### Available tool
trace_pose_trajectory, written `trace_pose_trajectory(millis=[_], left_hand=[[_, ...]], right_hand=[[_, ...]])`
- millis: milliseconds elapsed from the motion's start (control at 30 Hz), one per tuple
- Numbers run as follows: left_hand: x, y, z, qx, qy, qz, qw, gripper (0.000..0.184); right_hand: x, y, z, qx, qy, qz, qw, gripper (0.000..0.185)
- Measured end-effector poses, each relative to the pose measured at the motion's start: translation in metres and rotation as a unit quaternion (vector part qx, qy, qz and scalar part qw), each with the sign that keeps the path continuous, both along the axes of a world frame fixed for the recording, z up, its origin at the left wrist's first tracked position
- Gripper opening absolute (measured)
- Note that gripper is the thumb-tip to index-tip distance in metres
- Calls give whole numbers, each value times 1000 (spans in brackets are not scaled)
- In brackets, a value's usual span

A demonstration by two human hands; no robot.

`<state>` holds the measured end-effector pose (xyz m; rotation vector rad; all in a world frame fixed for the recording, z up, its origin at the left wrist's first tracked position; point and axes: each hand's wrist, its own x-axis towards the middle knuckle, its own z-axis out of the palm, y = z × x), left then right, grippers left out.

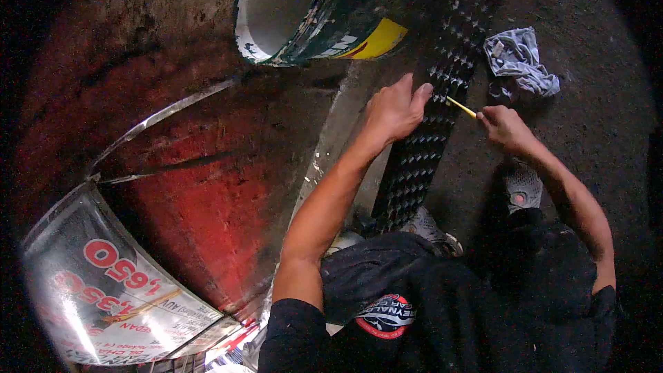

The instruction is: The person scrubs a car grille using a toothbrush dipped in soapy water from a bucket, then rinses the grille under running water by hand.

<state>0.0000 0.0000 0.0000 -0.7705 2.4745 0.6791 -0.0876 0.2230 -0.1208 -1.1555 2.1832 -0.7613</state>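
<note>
A long black panel (412, 173) with rows of raised or slotted shiny marks slants across the floor before me, likely a grille. At its left edge is my left hand (397, 110), thumb laid on the top face and the other fingers partly hidden; it seems to grip the edge. From the right, my right hand (507, 128) is closed on a thin yellow-handled tool (461, 106), perhaps a brush. Its tip points at the panel close to my left thumb; the tip is too small to make out.
A worn green bucket (359, 10) lies tipped at the top, its mouth facing left. Right of the panel is a crumpled grey cloth (523, 62) on the dark floor (587, 152). A price sign (124, 283) and a red surface (214, 214) fill the left. My shoes (523, 188) flank the panel's near end.
</note>
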Motion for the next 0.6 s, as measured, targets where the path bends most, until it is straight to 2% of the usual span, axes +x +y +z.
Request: trace_pose_trajectory(millis=[33,67,100,200,233,267,300,367,600], left_hand=[[1,-1,0,5,-4,4,1000,68],[3,-1,0,11,-9,10,1000,67],[12,5,6,20,-41,7,999,67],[9,9,-6,36,16,14,999,69],[7,11,-4,29,6,6,1000,70],[6,10,-1,20,-6,-4,1000,71],[6,9,1,15,-6,-4,1000,71],[6,5,3,6,-14,-4,1000,72],[3,0,-4,19,7,-4,1000,71]], right_hand=[[-7,-6,3,56,-218,-37,974,24],[-9,-9,3,110,-424,-70,896,29],[8,2,4,119,-452,-74,881,29],[1,18,-11,105,-500,-82,856,19],[0,20,-11,29,-251,-91,963,16],[1,21,-9,-53,16,-93,994,13],[-1,13,8,-69,173,-65,980,12],[0,17,0,-67,238,-56,967,17],[-1,48,-10,-62,222,-53,972,31]])
